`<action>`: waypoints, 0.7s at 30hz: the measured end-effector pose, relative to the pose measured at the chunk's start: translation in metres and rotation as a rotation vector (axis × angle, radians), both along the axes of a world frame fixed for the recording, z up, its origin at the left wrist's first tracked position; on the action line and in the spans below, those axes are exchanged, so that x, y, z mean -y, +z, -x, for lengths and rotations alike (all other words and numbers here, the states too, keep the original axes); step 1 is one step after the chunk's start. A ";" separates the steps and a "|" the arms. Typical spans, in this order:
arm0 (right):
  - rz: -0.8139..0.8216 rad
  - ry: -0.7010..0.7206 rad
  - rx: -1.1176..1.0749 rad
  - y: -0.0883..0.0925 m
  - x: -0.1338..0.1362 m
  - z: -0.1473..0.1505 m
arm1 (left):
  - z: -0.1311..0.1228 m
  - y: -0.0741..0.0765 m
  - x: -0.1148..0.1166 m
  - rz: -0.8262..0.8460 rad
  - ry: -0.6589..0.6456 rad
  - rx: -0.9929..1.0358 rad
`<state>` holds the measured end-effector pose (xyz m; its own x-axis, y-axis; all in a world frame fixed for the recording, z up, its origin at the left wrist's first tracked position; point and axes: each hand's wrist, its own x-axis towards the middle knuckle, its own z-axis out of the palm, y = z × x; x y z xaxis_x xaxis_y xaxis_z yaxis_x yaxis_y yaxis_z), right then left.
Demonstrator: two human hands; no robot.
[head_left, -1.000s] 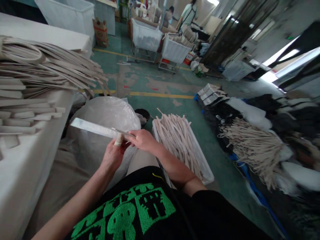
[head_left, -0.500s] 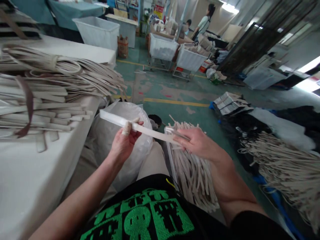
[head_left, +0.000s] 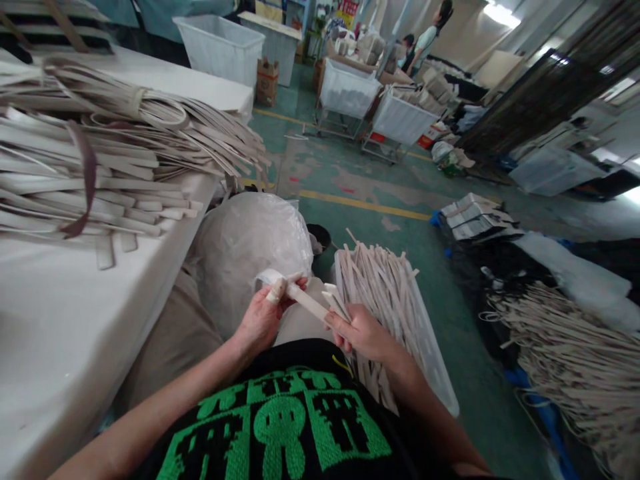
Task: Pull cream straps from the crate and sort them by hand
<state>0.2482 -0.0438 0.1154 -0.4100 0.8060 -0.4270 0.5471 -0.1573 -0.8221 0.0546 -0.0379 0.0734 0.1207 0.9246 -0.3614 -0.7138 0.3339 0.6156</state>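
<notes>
Near centre, left of the strip-filled bin (head_left: 436, 353), a pale strip (head_left: 311, 304) is being pinched by the left hand (head_left: 266, 315) and gripped by the right hand (head_left: 363, 331), both forearms being angled inward.

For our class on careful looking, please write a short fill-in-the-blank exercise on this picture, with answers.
1. The left hand and right hand hold a pale strip; the embroidery on the black shirt is ____.
2. The plastic tub of loose strips is nearer the ____ hand.
3. The long line across the floor is ____.
Missing words: green; right; yellow.
</notes>
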 end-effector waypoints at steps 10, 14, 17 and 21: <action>-0.049 0.001 -0.039 0.013 0.011 0.013 | 0.002 0.027 0.004 -0.119 0.037 -0.015; -0.101 -0.047 -0.016 0.020 0.014 0.013 | -0.001 0.031 0.009 -0.184 -0.041 -0.033; -0.171 -0.075 -0.043 0.020 0.011 0.020 | -0.007 0.028 0.014 -0.250 -0.161 -0.043; -0.098 -0.008 -0.070 0.019 0.013 0.018 | 0.005 0.033 0.006 -0.180 0.048 -0.043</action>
<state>0.2307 -0.0567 0.1345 -0.4296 0.8457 -0.3165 0.4866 -0.0784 -0.8701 0.0494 -0.0436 0.1069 0.0631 0.9791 -0.1931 -0.6982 0.1816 0.6925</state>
